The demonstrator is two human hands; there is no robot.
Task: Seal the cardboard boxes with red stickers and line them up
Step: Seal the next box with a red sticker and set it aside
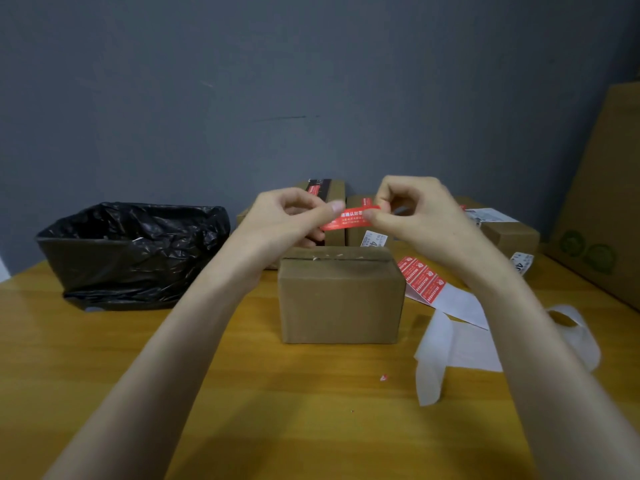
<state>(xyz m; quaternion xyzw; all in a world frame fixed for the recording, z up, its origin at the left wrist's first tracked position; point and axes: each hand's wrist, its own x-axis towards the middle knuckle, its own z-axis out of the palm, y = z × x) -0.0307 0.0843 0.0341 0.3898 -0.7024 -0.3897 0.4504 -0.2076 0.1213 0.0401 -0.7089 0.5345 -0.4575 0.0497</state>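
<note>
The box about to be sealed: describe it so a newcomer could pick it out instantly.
On the wooden table, right of the black-lined bin, one cardboard box stands alone nearest the camera, under the held red sticker. Unlike the boxes behind it, it shows no sticker or label.

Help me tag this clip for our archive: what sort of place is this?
Likely a small parcel-packing station. Labelled cardboard boxes stand at the back of a wooden table, a sheet of red stickers lies beside the nearest box, and the left hand and right hand pinch a red sticker.
</note>
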